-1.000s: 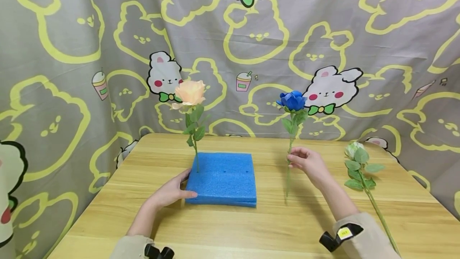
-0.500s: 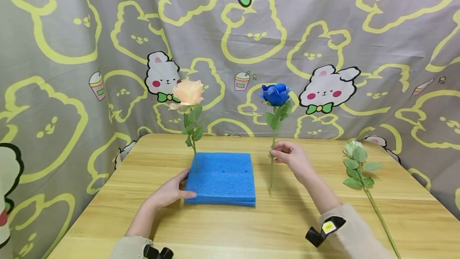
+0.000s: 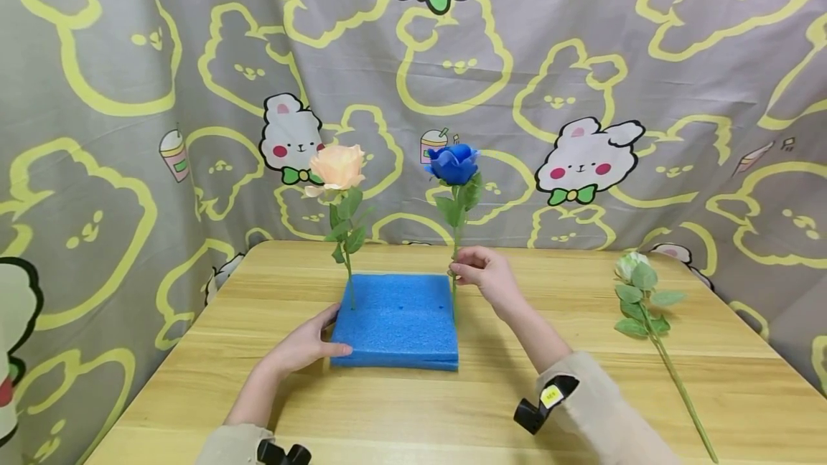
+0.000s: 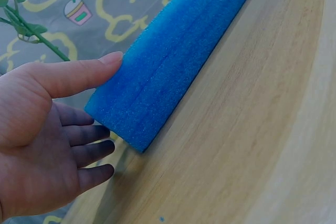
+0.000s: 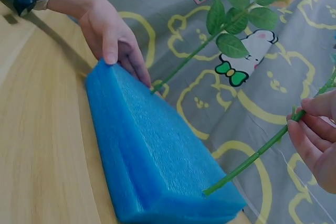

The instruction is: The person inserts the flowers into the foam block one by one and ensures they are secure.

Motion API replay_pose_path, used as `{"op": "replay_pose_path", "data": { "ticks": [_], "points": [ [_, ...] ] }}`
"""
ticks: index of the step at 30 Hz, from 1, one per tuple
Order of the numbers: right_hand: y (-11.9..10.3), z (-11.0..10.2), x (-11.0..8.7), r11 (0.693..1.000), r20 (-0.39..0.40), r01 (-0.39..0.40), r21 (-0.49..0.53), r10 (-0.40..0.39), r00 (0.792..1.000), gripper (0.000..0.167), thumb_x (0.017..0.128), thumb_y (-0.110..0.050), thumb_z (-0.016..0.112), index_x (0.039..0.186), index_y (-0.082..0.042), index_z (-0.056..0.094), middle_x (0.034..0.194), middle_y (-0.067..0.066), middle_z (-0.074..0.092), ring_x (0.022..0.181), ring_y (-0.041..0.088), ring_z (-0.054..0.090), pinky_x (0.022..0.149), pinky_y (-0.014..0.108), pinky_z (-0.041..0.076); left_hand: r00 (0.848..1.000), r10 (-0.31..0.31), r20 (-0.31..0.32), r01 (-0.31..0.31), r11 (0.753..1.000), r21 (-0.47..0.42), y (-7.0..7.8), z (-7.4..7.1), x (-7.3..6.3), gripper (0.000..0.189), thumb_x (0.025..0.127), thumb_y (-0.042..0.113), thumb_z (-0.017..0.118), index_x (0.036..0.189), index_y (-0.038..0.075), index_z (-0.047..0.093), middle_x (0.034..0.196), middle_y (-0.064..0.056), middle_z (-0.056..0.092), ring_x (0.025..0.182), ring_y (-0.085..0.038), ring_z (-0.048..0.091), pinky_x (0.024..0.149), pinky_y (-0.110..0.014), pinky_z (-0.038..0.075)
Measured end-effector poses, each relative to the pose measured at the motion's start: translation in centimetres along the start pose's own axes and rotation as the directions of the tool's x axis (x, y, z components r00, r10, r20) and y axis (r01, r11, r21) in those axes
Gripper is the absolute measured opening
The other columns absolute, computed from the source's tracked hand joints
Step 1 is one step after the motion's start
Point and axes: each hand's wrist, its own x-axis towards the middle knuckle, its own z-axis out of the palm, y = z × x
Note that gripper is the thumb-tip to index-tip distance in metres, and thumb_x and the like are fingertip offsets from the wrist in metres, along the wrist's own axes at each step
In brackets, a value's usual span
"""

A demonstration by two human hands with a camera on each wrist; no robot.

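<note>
A blue foam block (image 3: 403, 332) lies on the table, with small dark holes in its top. A peach artificial rose (image 3: 338, 167) stands upright in its left part. My left hand (image 3: 309, 343) rests against the block's left side, its fairly straight thumb (image 4: 86, 74) on the edge and the other fingers loosely extended beside the corner. My right hand (image 3: 487, 278) pinches the green stem of a blue artificial rose (image 3: 454, 165) between thumb and fingers. In the right wrist view this stem (image 5: 252, 158) slants down, its cut end right at the block's top near a corner.
A white-green artificial rose (image 3: 633, 268) lies at the right of the wooden table (image 3: 517, 407), its long stem pointing toward the front. Behind the table hangs a grey curtain (image 3: 362, 34) with cartoon prints. Black wrist cameras (image 3: 545, 402) sit on the sleeves.
My right hand has carried the blue rose leftward from the table's right side to the foam block's right edge. My left hand has stayed on the block.
</note>
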Motion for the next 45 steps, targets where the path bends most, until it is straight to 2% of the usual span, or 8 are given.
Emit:
{"op": "replay_pose_path", "data": {
  "ticks": [15, 30, 33, 38, 45],
  "points": [
    [-0.2, 3.5, 1.0, 0.998, -0.011, 0.049, 0.029, -0.049, 0.999, 0.015, 0.084, 0.005, 0.062, 0.094, 0.014, 0.057, 0.078, 0.004, 0.061, 0.074, 0.012, 0.063, 0.069, 0.031, 0.054, 1.000, -0.002, -0.003, 0.002, 1.000, 0.001, 0.3, 0.0, -0.2, 0.095, 0.079, 0.027, 0.074, 0.143, -0.010, 0.015, 0.146, -0.030, 0.021, 0.134, -0.043, 0.020, 0.106, -0.053, 0.021],
    [0.3, 6.7, 2.3, 0.996, -0.033, 0.092, 0.017, -0.091, 0.995, 0.014, 0.083, 0.004, 0.064, 0.094, 0.012, 0.061, 0.083, 0.014, 0.065, 0.079, 0.022, 0.066, 0.072, 0.035, 0.054, 1.000, 0.001, 0.001, -0.001, 1.000, -0.008, 0.2, -0.1, -0.2, 0.093, 0.080, 0.026, 0.073, 0.144, -0.008, 0.016, 0.146, -0.028, 0.022, 0.134, -0.041, 0.021, 0.105, -0.053, 0.023],
    [0.4, 7.1, 2.3, 0.993, -0.032, 0.120, 0.018, -0.119, 0.992, 0.014, 0.083, 0.005, 0.064, 0.093, 0.013, 0.061, 0.084, 0.016, 0.065, 0.080, 0.026, 0.066, 0.072, 0.035, 0.055, 1.000, 0.000, 0.002, 0.000, 1.000, -0.013, 0.2, 0.0, -0.2, 0.093, 0.080, 0.026, 0.073, 0.144, -0.009, 0.016, 0.146, -0.029, 0.022, 0.134, -0.041, 0.021, 0.105, -0.053, 0.023],
    [0.6, 7.4, 2.4, 0.993, -0.019, 0.121, 0.003, -0.121, 0.993, 0.011, 0.082, 0.006, 0.064, 0.091, 0.013, 0.062, 0.085, 0.018, 0.064, 0.083, 0.031, 0.065, 0.071, 0.035, 0.054, 1.000, -0.001, 0.002, 0.001, 1.000, -0.014, 0.2, 0.1, -0.1, 0.093, 0.080, 0.026, 0.074, 0.144, -0.009, 0.016, 0.146, -0.029, 0.022, 0.134, -0.042, 0.021, 0.106, -0.053, 0.022],
    [0.5, 7.3, 2.2, 0.994, -0.017, 0.103, -0.031, -0.103, 0.995, 0.013, 0.083, 0.005, 0.063, 0.095, 0.010, 0.063, 0.085, 0.014, 0.064, 0.081, 0.025, 0.065, 0.071, 0.032, 0.054, 1.000, 0.000, 0.001, 0.000, 1.000, -0.009, 0.2, 0.0, -0.1, 0.094, 0.080, 0.027, 0.074, 0.144, -0.009, 0.016, 0.146, -0.029, 0.021, 0.134, -0.042, 0.020, 0.106, -0.053, 0.022]
  ]
}}
